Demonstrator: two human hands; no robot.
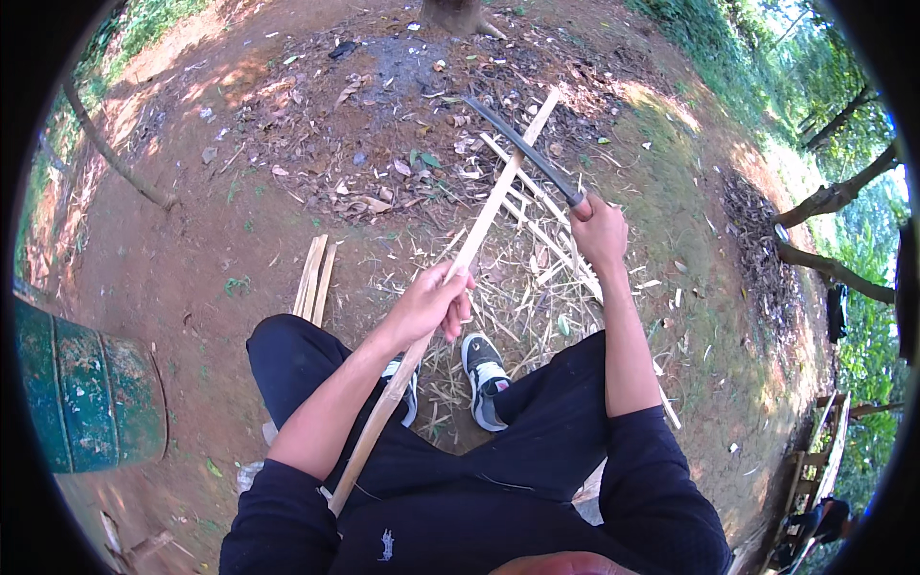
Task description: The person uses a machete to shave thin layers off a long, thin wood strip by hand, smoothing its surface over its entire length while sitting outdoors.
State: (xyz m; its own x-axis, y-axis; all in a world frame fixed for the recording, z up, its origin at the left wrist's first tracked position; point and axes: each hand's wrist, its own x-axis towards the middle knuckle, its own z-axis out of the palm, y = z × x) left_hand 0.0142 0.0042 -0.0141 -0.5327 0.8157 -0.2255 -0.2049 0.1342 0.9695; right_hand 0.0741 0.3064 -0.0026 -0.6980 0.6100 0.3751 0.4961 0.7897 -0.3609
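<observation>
My left hand (434, 303) is closed around a long pale wooden strip (495, 198), which slants from my lap up to the far right. In my right hand (601, 230) is the handle of a machete (525, 147) with a long dark blade. The blade crosses over the strip near its far end; whether the edge touches the wood I cannot tell. Beyond and below the blade, more split strips (546, 233) lie on the ground among scattered shavings (508, 307).
Two or three cut strips (314, 278) lie beside my left knee. A rusty green metal drum (86, 388) is at the left. A tree trunk (458, 13) rises at the far side, with leaf litter before it. My shoes (484, 374) stand among the shavings.
</observation>
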